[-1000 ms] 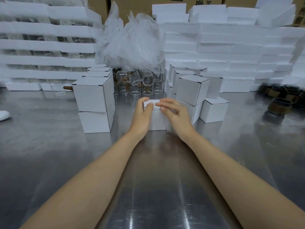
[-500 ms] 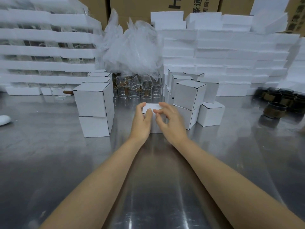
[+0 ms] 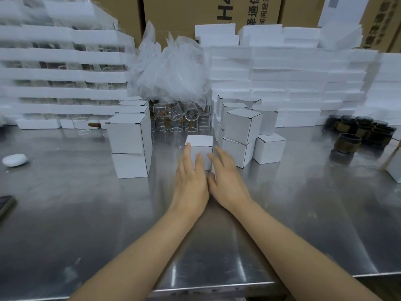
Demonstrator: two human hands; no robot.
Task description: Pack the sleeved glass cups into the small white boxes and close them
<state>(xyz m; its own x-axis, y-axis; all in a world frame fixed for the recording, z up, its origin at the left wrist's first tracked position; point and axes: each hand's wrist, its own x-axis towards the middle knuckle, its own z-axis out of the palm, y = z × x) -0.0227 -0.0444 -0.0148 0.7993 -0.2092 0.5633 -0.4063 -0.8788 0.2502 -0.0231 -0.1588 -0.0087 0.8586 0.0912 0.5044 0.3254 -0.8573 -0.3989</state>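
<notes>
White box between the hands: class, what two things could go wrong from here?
1. The left hand and right hand are open at the box, with no grip; a push could slide it into the glass cups behind it.
2. The stacked boxes stand close on the right; a sideways nudge might topple them.

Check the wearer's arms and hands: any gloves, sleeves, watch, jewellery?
Nothing worn that shows. The left hand and right hand are bare, with no gloves, rings or tape. The left forearm and right forearm are also bare, with no sleeve, watch or bracelet anywhere down to the frame's bottom edge. No markings are visible.
</notes>
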